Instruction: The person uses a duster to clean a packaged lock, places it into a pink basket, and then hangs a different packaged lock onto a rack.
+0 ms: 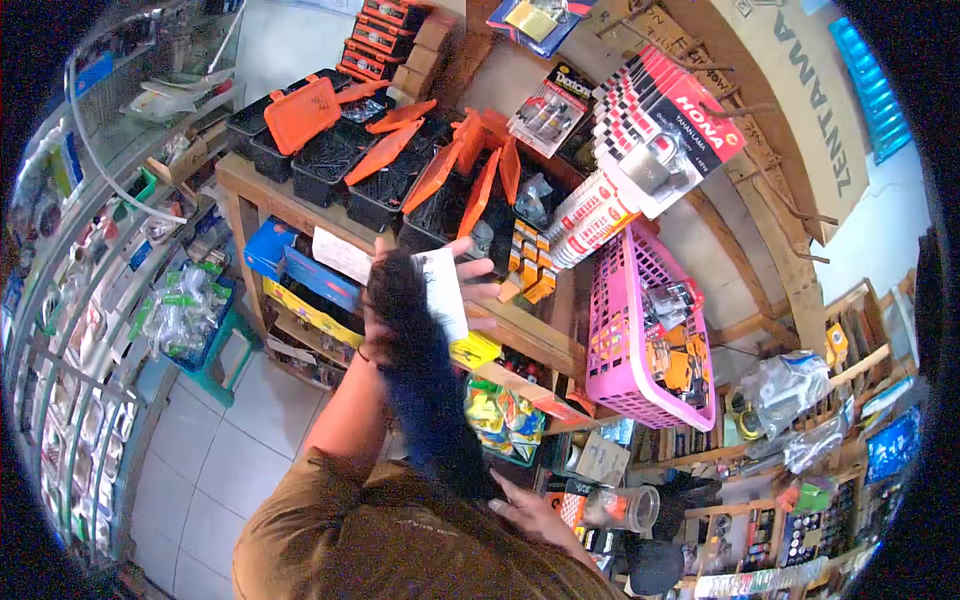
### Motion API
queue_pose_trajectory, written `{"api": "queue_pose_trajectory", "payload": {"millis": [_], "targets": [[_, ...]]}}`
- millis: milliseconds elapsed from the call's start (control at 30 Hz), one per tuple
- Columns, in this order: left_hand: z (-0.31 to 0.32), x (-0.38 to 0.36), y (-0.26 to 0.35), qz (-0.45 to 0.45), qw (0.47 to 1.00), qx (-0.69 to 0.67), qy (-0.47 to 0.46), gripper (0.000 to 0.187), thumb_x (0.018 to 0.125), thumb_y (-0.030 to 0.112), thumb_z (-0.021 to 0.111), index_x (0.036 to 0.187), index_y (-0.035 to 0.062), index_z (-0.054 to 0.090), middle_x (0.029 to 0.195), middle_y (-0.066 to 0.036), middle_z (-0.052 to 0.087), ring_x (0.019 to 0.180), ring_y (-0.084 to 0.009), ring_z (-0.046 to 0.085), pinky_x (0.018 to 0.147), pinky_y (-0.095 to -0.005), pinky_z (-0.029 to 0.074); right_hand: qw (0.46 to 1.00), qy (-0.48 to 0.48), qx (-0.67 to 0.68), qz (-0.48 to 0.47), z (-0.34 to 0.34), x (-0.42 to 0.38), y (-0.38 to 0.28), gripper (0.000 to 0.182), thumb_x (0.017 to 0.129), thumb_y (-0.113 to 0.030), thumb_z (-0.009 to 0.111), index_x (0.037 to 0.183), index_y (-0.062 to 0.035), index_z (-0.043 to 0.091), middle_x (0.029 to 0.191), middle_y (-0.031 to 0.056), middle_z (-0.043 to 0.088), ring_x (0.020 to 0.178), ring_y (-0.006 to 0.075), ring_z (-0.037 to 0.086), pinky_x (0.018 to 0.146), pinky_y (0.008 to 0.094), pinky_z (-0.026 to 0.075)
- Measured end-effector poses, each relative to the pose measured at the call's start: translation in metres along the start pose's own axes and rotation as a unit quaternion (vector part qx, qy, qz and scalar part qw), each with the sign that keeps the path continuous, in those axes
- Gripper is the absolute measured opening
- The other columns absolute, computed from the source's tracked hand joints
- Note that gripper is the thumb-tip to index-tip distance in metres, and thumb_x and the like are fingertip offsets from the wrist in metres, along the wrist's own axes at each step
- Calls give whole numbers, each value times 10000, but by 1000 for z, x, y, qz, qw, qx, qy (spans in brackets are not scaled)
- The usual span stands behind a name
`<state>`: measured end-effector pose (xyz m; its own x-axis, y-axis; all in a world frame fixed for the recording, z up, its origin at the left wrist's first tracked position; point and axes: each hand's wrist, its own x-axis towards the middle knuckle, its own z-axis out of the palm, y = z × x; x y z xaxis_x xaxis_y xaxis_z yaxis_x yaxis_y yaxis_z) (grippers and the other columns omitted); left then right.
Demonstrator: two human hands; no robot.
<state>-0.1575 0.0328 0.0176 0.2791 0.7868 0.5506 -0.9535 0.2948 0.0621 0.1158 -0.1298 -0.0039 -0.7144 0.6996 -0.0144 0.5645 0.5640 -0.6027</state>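
My left hand (477, 290) is raised in front of the wooden counter, its fingers spread behind a white card (440, 293) that it holds. A long dark, fluffy strip (425, 390), black at the top and navy lower down, crosses over the wrist and hides part of the palm. Its lower end runs down to my right hand (533, 513), low in front of my brown shirt. The fingers there close around that end, partly covered by it. Beyond the left hand, black bins (375, 195) with raised orange lids (385, 152) stand on the counter.
A pink basket (640, 375) of packaged goods stands right of the wooden counter (530, 335). Above it hang carded padlocks (655, 160). A green stool (228, 375) carries bagged items at left, beside a wire rack (75, 380). Crowded shelves (760, 530) fill the lower right.
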Motion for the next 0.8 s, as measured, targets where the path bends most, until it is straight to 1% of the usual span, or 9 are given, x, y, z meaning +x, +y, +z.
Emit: {"api": "queue_pose_trajectory", "payload": {"millis": [133, 267, 300, 367, 433, 500, 533, 633, 800], "targets": [[25, -15, -3, 99, 978, -163, 78, 884, 744, 683, 338, 1305, 6, 240, 1256, -224, 384, 1117, -408, 403, 925, -589, 272, 825, 7, 334, 456, -13, 6, -18, 475, 896, -232, 439, 1312, -68, 281, 1229, 146, 450, 1139, 217, 430, 951, 291, 324], [6, -26, 6, 24, 997, 16, -76, 855, 767, 685, 263, 1264, -8, 326, 1266, -201, 384, 1157, -336, 389, 990, -467, 269, 999, 15, -1, -34, 1, -2, 3, 463, 895, -215, 442, 1319, -113, 286, 787, 65, 580, 746, 144, 572, 700, 240, 458], [10, -28, 7, 26, 996, 22, -76, 855, 767, 685, 263, 1264, -8, 326, 1266, -201, 384, 1157, -336, 389, 990, -467, 269, 999, 15, 1, -41, -6, -2, 3, 463, 895, -215, 442, 1319, -113, 286, 787, 65, 580, 746, 144, 572, 700, 240, 458], [25, -34, -1, 109, 988, -58, 97, 843, 763, 687, 270, 1274, 19, 319, 1266, -209, 379, 1156, -354, 383, 978, -500, 270, 863, -48, 282, 416, -15, -5, 1, 497, 897, -232, 430, 1337, -102, 237, 1033, 121, 572, 945, 200, 556, 841, 293, 422], [23, -32, -5, 111, 987, 60, 101, 805, 771, 672, 283, 1271, 42, 329, 1247, -227, 389, 1145, -377, 391, 962, -531, 276, 896, -74, 232, 371, -7, -2, -1, 465, 904, -236, 408, 1325, -92, 272, 912, 107, 595, 842, 177, 578, 788, 283, 444], [6, -30, -1, 74, 994, 40, -66, 795, 779, 664, 276, 1275, 44, 318, 1232, -234, 400, 1135, -386, 397, 932, -562, 290, 995, 40, -1, -88, 5, 3, 11, 446, 909, -212, 386, 1325, -90, 279, 564, 4, 454, 526, 97, 471, 559, 239, 442], [1, -35, -1, 73, 997, 14, -37, 788, 784, 657, 276, 1285, 48, 300, 1226, -233, 406, 1129, -394, 400, 911, -586, 294, 948, -43, 236, 208, 0, -7, 7, 463, 905, -226, 405, 1327, -87, 274, 623, 20, 494, 570, 106, 480, 586, 251, 437], [30, -33, -6, 134, 978, -113, 114, 776, 778, 645, 319, 1269, 44, 333, 1216, -192, 440, 1071, -378, 459, 860, -582, 359, 899, -38, 279, 337, -2, 4, 11, 472, 896, -229, 427, 1318, -69, 289, 698, 41, 528, 605, 117, 492, 601, 266, 433], [15, -38, -4, 109, 990, 92, 11, 763, 787, 614, 342, 1282, 33, 310, 1197, -193, 457, 1073, -379, 455, 886, -552, 357, 914, -53, 340, 214, 2, 7, 11, 515, 897, -190, 419, 1331, -31, 190, 656, 27, 456, 568, 117, 431, 555, 242, 400]]}}
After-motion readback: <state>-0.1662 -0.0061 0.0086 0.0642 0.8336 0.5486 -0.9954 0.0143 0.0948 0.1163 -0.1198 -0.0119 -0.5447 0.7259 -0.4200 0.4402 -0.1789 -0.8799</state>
